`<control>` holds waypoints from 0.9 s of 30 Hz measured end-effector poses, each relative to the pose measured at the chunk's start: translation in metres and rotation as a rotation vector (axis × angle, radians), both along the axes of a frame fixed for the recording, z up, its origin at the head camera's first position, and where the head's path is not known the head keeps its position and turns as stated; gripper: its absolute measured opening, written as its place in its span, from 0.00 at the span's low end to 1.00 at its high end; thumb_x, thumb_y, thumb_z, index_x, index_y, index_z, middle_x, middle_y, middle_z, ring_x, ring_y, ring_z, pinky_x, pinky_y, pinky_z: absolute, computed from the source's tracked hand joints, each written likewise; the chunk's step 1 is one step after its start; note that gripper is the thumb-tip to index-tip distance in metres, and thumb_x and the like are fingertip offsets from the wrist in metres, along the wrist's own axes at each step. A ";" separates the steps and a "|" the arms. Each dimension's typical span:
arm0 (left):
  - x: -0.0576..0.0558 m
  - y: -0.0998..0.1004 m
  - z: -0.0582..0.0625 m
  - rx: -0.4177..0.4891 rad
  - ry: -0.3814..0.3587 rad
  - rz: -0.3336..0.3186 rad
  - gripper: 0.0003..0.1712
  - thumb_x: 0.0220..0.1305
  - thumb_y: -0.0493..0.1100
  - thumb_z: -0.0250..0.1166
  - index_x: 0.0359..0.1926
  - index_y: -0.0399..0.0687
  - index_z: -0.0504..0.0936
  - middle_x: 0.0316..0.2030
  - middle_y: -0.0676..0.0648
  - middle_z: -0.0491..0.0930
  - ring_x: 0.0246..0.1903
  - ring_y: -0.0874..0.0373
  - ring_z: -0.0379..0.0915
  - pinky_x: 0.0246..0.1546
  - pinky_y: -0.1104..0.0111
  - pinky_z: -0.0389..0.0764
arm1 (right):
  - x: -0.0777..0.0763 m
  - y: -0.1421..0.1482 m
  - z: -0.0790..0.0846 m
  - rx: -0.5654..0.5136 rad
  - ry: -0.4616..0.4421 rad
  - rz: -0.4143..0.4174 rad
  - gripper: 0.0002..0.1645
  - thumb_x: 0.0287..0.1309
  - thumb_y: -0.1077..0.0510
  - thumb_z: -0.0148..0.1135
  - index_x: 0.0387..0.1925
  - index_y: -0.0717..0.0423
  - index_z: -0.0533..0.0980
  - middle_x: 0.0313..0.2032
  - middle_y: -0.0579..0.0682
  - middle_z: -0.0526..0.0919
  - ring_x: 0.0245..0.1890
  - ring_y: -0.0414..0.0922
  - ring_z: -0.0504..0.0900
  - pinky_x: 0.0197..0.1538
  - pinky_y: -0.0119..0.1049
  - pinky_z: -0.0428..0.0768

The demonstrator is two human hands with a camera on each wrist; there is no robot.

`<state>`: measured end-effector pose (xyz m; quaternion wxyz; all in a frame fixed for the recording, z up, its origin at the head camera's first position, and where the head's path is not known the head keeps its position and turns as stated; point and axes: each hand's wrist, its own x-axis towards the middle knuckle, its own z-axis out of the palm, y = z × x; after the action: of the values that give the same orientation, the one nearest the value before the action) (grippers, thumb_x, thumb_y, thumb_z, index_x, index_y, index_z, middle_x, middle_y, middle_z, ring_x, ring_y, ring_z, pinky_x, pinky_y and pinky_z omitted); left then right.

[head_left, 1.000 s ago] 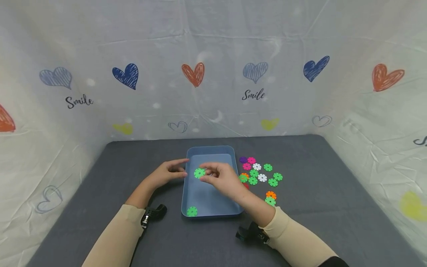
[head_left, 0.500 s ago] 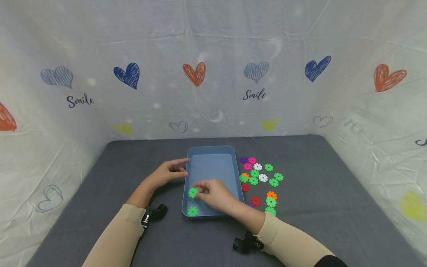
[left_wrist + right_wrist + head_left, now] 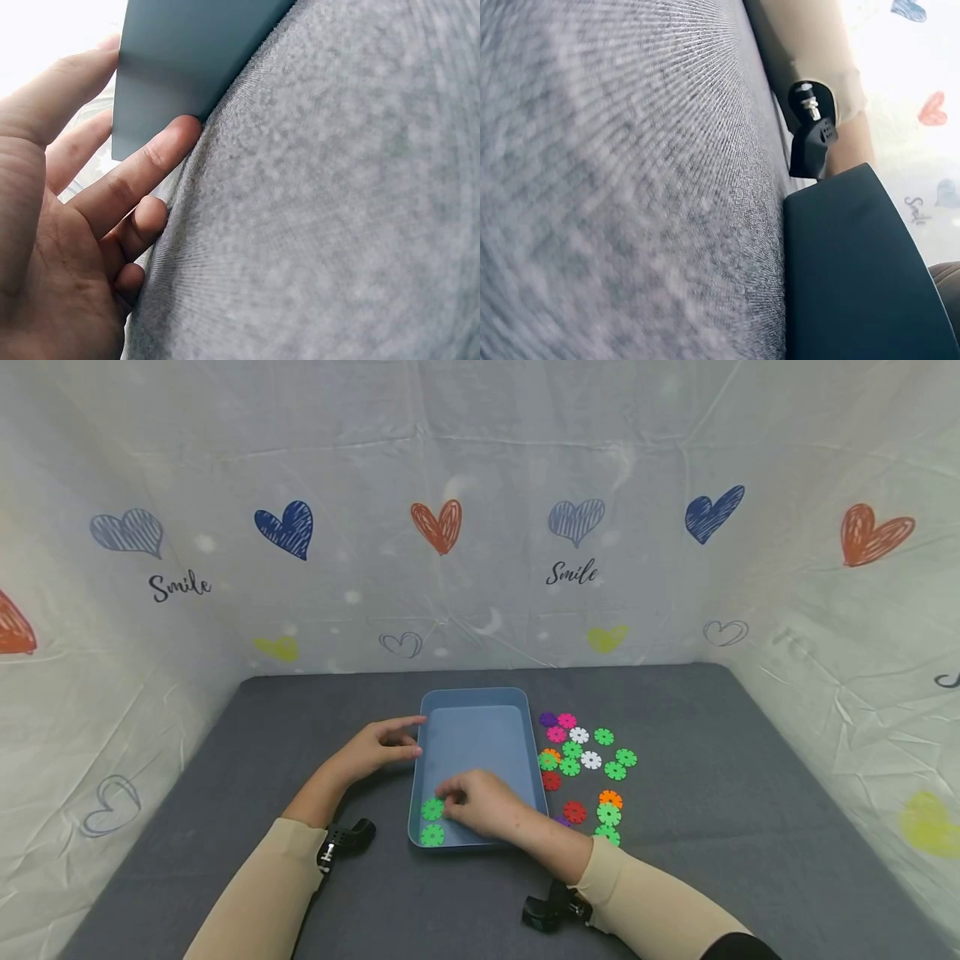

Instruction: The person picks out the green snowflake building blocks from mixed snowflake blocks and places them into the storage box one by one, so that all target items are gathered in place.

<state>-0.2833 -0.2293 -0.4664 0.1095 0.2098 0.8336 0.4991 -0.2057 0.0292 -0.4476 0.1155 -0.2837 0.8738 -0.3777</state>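
In the head view, a blue tray [image 3: 480, 689] lies on the dark grey tablecloth. My left hand [image 3: 371, 752] is at its left wall. In the left wrist view my left fingers [image 3: 154, 154] touch the outside of the tray wall [image 3: 169, 82], the lower ones bent loosely. Inside the tray, my right hand [image 3: 480, 806] pinches the right edge of a green notched disc [image 3: 432, 809] near the left wall. A second green notched disc [image 3: 432, 836] lies just below it in the front left corner. The right wrist view shows the tray's outer wall [image 3: 862, 262], and the right fingertips are hidden.
Right of the tray lie several loose notched discs: green ones [image 3: 626, 757], white [image 3: 591, 761], pink [image 3: 567, 720], purple [image 3: 548, 720], red [image 3: 574, 812] and orange [image 3: 611, 797]. Some overlap. A white curtain [image 3: 480, 593] printed with hearts hangs behind the table.
My right hand has carried the green disc toward the tray's front left, down to just above the other green disc. My left hand has stayed at the tray's left wall.
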 end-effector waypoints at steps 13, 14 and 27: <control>0.000 0.000 -0.002 0.011 0.016 -0.004 0.37 0.69 0.43 0.70 0.74 0.40 0.69 0.41 0.44 0.86 0.44 0.53 0.81 0.48 0.60 0.77 | 0.001 0.011 0.029 -0.082 -0.038 0.066 0.16 0.67 0.63 0.64 0.54 0.62 0.84 0.34 0.41 0.81 0.20 0.37 0.71 0.28 0.31 0.72; 0.000 0.000 -0.001 0.013 0.014 -0.003 0.37 0.69 0.43 0.70 0.74 0.40 0.68 0.42 0.44 0.86 0.44 0.53 0.81 0.48 0.60 0.77 | 0.001 0.014 0.033 -0.090 -0.032 0.070 0.16 0.67 0.63 0.65 0.54 0.62 0.84 0.34 0.41 0.81 0.20 0.37 0.72 0.28 0.31 0.72; 0.002 0.001 0.001 0.012 -0.016 0.020 0.38 0.67 0.45 0.72 0.74 0.45 0.70 0.43 0.45 0.85 0.46 0.52 0.80 0.51 0.58 0.77 | -0.023 0.064 0.076 -0.121 0.056 -0.089 0.15 0.69 0.56 0.66 0.55 0.52 0.84 0.34 0.43 0.80 0.22 0.42 0.72 0.28 0.37 0.72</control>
<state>-0.2814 -0.2280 -0.4656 0.1100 0.1983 0.8316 0.5070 -0.2283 0.0934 -0.3718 0.0569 -0.2616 0.8639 -0.4266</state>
